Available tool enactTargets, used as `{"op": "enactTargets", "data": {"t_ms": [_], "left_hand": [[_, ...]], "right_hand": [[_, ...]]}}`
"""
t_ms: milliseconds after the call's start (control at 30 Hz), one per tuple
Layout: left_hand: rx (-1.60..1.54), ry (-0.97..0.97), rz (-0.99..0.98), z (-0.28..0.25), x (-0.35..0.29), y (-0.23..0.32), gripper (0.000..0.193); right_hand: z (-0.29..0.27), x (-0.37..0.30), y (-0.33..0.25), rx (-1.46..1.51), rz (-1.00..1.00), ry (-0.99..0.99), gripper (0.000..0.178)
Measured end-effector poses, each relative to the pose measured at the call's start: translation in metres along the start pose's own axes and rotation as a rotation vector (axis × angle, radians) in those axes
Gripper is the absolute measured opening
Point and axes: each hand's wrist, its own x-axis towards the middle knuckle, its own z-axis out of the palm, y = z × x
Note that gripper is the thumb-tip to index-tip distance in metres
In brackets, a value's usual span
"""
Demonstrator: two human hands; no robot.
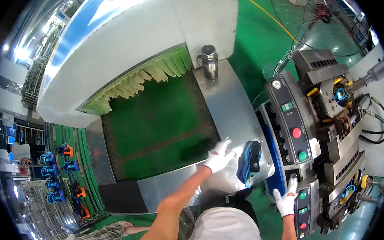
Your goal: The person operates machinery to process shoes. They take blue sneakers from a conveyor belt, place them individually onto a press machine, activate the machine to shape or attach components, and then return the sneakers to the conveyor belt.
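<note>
Blue-black shoe upper (pixel 253 159) sits on the metal ledge (pixel 233 111), just R of our L hand (pixel 218 158), spread & empty; our R hand (pixel 285 203), also unclasped, is by the control panel (pixel 302 203). We'd best clear the machine (pixel 339 167) b4 pressing.

My worktop (pixel 234 107) is shiny metal, framing a green panel (pixel 157 118) with a dark border. On its right part, close to me, I see a blue-and-black shoe-shaped piece (pixel 253 160), its length pointing away from me. Farther off, a steel flask (pixel 210 65) stands upright. A black sheet (pixel 122 199) covers the near left corner.
</note>
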Motion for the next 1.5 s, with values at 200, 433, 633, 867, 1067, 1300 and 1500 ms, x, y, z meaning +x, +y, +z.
{"op": "enactTargets", "data": {"t_ms": [200, 433, 633, 867, 1067, 1300, 1500], "left_hand": [[0.293, 0.478, 0.051, -0.17, 0.108, -0.193, 0.043], [1.164, 0.825, -0.739, -0.53, 0.125, -0.424, 0.034], [0.952, 0.715, -0.593, -0.547, 0.193, -0.481, 0.048], [0.823, 0.747, -0.503, -0.503, 0.248, -0.501, 0.051], [0.721, 0.71, -0.442, -0.457, 0.309, -0.489, 0.054], [0.615, 0.604, -0.363, -0.383, 0.364, -0.447, 0.058], [0.594, 0.554, -0.163, -0.322, 0.365, -0.384, 0.062]], "right_hand": [[0.138, 0.063, -0.127, 0.312, 0.312, 0.058, 0.087], [0.128, 0.099, -0.185, 0.312, 0.392, 0.115, 0.061], [0.137, 0.088, -0.144, 0.153, 0.425, 0.151, 0.053], [0.132, 0.083, -0.139, 0.039, 0.459, 0.121, 0.053], [0.132, 0.087, -0.159, 0.037, 0.479, 0.173, 0.056], [0.14, 0.084, -0.162, 0.136, 0.55, 0.205, 0.057], [0.142, 0.081, -0.153, -0.002, 0.444, 0.177, 0.058]]}}
